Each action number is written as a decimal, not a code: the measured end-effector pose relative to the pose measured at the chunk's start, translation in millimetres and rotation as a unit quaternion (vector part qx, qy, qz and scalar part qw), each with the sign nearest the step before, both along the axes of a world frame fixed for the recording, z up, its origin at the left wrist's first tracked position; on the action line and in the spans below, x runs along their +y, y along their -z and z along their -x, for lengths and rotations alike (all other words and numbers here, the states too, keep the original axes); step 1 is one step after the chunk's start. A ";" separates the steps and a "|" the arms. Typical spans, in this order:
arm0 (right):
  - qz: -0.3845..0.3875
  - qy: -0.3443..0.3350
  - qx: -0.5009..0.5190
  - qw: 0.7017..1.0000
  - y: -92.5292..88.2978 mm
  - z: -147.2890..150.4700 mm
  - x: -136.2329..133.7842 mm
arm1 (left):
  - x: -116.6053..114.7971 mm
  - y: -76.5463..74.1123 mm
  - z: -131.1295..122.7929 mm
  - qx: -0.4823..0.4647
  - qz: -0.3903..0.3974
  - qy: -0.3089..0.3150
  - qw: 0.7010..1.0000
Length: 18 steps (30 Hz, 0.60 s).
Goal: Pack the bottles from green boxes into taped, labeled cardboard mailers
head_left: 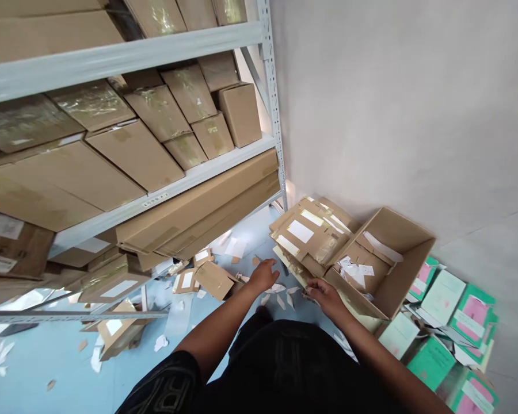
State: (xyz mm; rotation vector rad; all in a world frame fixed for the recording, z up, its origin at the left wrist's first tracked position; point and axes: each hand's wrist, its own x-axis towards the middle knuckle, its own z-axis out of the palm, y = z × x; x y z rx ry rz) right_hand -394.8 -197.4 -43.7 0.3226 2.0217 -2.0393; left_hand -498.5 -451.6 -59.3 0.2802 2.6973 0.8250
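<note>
My left hand (264,276) is over the blue floor, fingers loosely spread and partly curled, with nothing visible in it. Farther right, my right hand (324,294) is at the near side of an open cardboard box (408,259), its fingers closed near the edge of a pale cardboard sheet (356,305). What those fingers hold, if anything, is hidden. Inside the box lie cardboard pieces and crumpled white paper (357,271). Flattened cardboard (302,230) with white labels is stacked against the box's left side.
A metal shelf rack (216,161) full of taped cartons stands on the left. Torn cardboard and paper scraps (280,300) litter the floor, with a small opened carton (216,280) among them. Green and pink boxes (431,359) are piled at the right, by the wall (397,103).
</note>
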 end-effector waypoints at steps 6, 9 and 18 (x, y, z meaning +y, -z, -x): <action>-0.002 0.076 -0.020 0.997 -3.4 35.3 -19.9 | -1.5 7.8 97.8 -0.051 -0.043 -0.080 0.995; -0.017 0.137 -0.041 0.990 2.8 47.4 -31.2 | -0.1 23.7 147.3 -0.092 -0.060 -0.103 0.989; -0.093 0.274 -0.078 0.954 13.4 53.0 -89.0 | -1.4 52.6 215.8 -0.227 -0.128 -0.022 0.965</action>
